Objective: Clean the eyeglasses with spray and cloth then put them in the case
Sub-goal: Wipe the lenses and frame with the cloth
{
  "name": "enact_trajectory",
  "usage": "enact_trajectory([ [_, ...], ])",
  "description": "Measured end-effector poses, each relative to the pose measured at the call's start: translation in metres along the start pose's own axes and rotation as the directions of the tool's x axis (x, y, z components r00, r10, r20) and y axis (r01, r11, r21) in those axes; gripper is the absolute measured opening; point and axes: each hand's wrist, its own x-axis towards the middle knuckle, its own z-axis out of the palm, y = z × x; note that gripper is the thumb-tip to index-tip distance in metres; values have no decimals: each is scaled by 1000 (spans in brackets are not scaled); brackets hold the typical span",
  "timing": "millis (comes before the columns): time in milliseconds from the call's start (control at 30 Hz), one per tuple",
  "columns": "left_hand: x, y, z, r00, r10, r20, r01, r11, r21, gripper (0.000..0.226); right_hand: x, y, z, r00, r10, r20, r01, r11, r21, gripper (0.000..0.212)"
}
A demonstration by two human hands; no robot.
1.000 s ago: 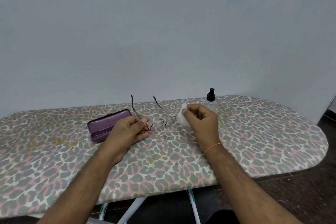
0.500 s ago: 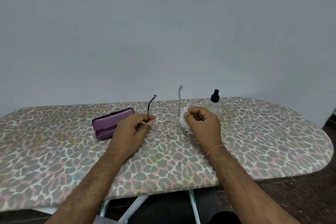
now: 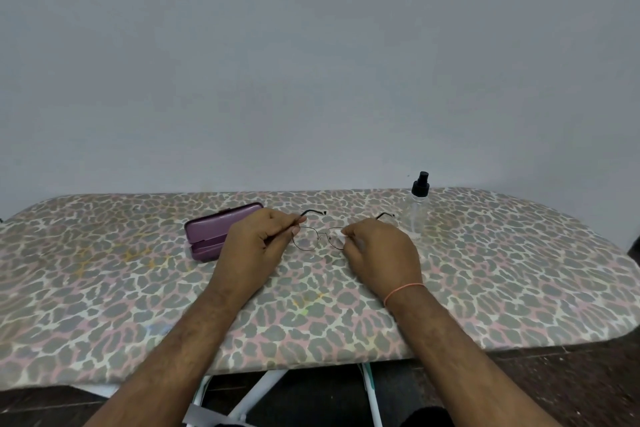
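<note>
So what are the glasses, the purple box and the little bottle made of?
The eyeglasses look like thin metal wire, with dark, probably plastic, ear tips. The case seems to be hard plastic with a smooth, slightly shiny purple shell. The spray bottle looks like clear plastic with a black plastic top.

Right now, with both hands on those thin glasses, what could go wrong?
1. The eyeglasses have a thin wire frame; the left hand pinches one side while the right hand rubs a lens with the cloth, so hard pressure might bend it.
2. The spray bottle stands upright just beyond the right hand; a careless move could tip it.
3. The open case lies partly behind the left hand and might get nudged.
</note>
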Motion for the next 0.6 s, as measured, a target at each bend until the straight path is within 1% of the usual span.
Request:
enact_trajectory([
  [100, 0, 0, 0, 1000, 20, -2, -20, 1000, -4, 23, 1, -1, 1, 999, -30, 34, 31, 999, -37, 26],
  [200, -1, 0, 0, 1000, 24, -1, -24, 1000, -4, 23, 2, -2, 1, 998, -47, 28, 48, 999, -10, 24],
  [267, 0, 0, 0, 1000, 19, -4, -19, 1000, -3, 22, 2, -4, -1, 997, -60, 52, 60, 998, 5, 23],
  [333, 0, 1, 1, 1000, 17, -7, -17, 1000, -3, 22, 0, -6, -3, 997, -40, 69, 40, 999, 4, 23],
  [467, -1, 2, 0, 1000, 30, -3, -30, 1000, 0, 21, 2, -7, -2, 997, 47, 56, -43, 996, -76, 25],
  [533, -1, 2, 0, 998, 58, 19, -58, 998, 11, 20, 5, -6, 0, 997, 46, 67, -39, 993, -110, 26],
  [600, -1, 2, 1, 996, 86, 37, -87, 996, 13, 19, 7, -5, 2, 997, 27, 69, -19, 994, -103, 25],
])
